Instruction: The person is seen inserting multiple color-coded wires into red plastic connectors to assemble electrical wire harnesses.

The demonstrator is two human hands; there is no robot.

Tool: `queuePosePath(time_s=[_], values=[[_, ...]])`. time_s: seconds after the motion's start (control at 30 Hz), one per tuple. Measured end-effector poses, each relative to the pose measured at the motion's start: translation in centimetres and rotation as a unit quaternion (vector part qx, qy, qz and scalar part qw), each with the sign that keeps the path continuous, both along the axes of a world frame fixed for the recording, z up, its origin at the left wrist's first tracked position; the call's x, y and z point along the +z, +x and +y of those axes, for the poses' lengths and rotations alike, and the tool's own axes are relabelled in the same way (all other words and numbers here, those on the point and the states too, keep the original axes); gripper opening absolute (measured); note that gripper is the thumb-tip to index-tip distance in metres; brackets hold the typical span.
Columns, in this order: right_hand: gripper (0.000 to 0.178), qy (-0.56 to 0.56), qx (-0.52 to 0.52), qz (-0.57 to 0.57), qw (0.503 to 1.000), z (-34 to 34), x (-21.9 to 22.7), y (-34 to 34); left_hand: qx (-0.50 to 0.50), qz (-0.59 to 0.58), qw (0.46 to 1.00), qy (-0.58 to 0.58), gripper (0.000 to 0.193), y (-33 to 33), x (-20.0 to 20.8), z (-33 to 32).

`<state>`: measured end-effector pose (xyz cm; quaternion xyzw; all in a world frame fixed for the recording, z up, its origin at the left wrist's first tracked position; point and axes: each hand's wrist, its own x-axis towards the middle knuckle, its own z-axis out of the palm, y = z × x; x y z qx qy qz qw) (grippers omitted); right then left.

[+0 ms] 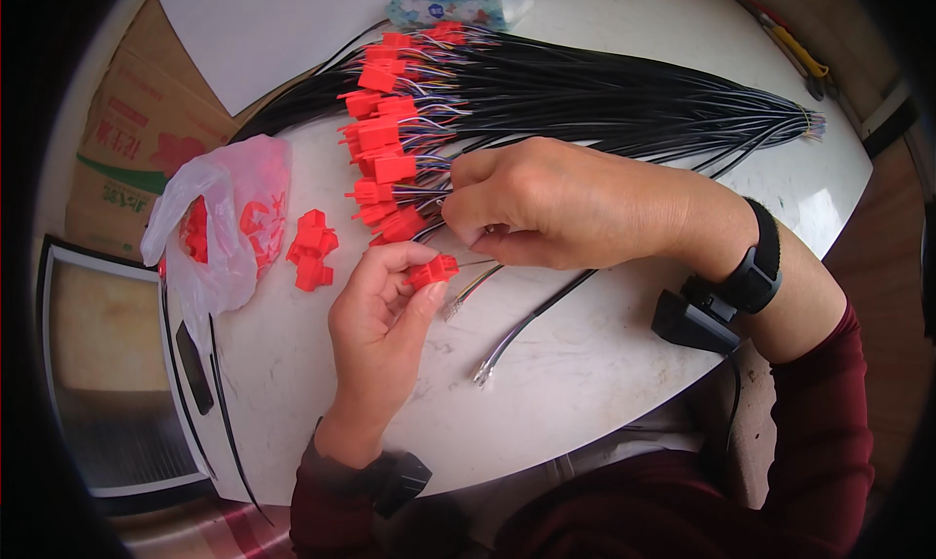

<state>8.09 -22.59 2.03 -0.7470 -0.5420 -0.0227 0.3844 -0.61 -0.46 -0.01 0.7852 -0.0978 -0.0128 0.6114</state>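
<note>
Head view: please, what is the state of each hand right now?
Left hand: closed, holding a small red, blocky plastic connector housing.
Right hand: closed, apparently pinching a thin wire, colour unclear.

The bench (575,393) has a white top with faint grey marks, similar to marble, and its edge appears curved in this wide view. Near its right end there is a bright patch of reflected light (817,211). On the left side is a brown cardboard box (117,120), and below it a pale-framed panel (117,384). Along the right, a brown surface (882,315) is visible; whether floor or wall, I cannot tell.
</note>
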Motion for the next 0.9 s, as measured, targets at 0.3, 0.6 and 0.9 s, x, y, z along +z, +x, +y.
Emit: queuePosePath(time_s=[0.3, 0.6, 0.9], values=[[0.008, -0.007, 0.012, -0.002, 1.000, -0.1, 0.5, -0.2, 0.003, -0.014, 1.000, 0.000, 0.022, 0.1, -0.1, 0.0], [0.007, -0.004, 0.007, 0.012, 1.000, 0.1, 0.3, -0.4, 0.000, -0.047, 0.998, 0.031, 0.019, 0.2, -0.5, 0.3], [0.009, 0.005, 0.012, 0.015, 1.000, 0.7, -0.4, -0.6, 0.004, -0.108, 0.991, 0.085, 0.019, 0.4, -0.6, 0.2]])
